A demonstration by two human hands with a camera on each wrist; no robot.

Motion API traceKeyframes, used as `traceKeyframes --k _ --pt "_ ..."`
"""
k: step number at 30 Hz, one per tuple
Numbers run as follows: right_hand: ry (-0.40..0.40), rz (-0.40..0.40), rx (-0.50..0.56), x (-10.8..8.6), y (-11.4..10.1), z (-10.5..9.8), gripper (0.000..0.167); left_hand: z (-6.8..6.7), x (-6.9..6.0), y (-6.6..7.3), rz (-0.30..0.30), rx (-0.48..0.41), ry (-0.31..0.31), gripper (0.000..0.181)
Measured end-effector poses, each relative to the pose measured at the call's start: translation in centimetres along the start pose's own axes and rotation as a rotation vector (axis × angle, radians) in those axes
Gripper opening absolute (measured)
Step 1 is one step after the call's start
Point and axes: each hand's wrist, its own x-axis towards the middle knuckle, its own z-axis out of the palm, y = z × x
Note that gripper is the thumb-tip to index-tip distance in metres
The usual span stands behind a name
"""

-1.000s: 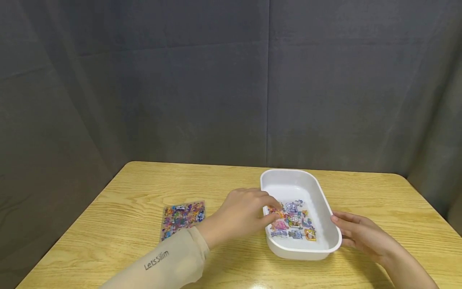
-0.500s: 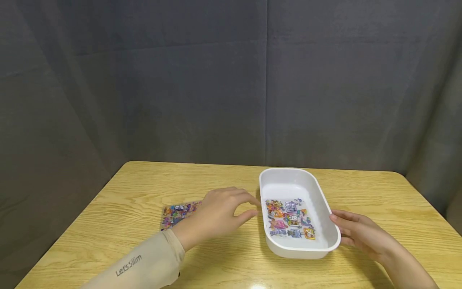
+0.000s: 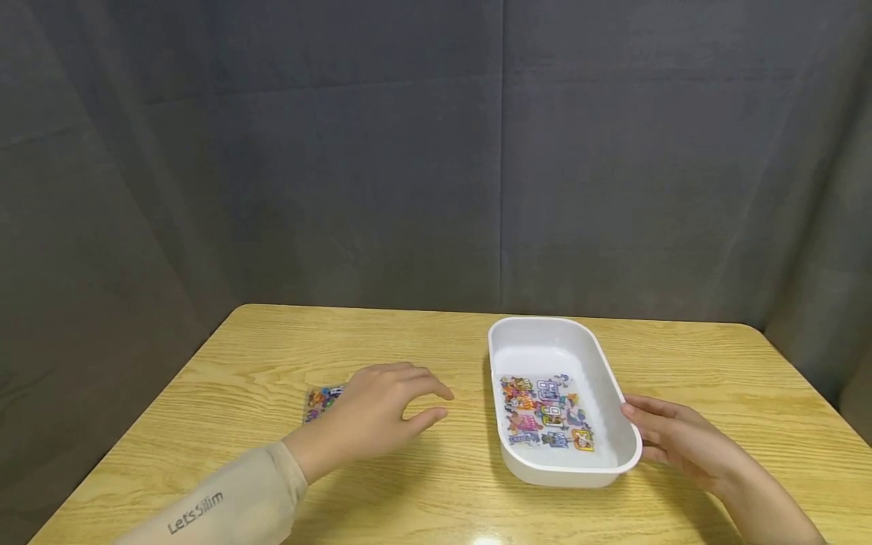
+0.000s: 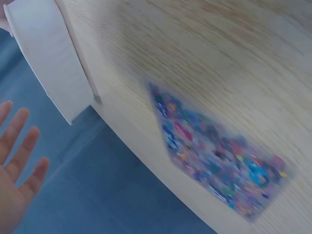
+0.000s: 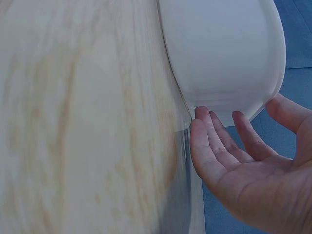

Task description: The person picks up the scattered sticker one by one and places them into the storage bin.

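In the head view a white tray (image 3: 599, 409) with rounded corners stands on the table's right side. In it lies a clear sticker sheet (image 3: 552, 412) with colourful figures and lettering. My right hand (image 3: 688, 439) holds the tray at its right side, the thumb at the rim and fingers against the outer wall, also seen in the right wrist view. My left hand (image 3: 381, 409) is above the table left of the tray, thumb and fingers apart, holding nothing. Partly hidden behind it lies a second colourful sticker sheet (image 3: 323, 400), fully visible in the left wrist view.
The wooden table (image 3: 422, 341) has rounded far corners. Behind it hangs a dark grey curtain (image 3: 381, 166). Bare wood lies between the left hand and the tray.
My left hand has drawn back from inside the tray and moved left, over the second sheet. The sticker sheet stays in the tray. My right hand keeps its place.
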Motion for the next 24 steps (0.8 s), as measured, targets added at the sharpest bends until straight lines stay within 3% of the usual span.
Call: traceKeyframes --k 13,24 --pt "0.015 0.011 0.009 -0.1 -0.1 -0.2 0.071 -1.1 -2.3 -2.0 -0.025 0.040 -0.019 0.020" --pt "0.016 0.002 0.022 0.1 0.1 0.0 0.072 -1.8 -4.7 -3.6 0.004 -0.010 0.000 0.018"
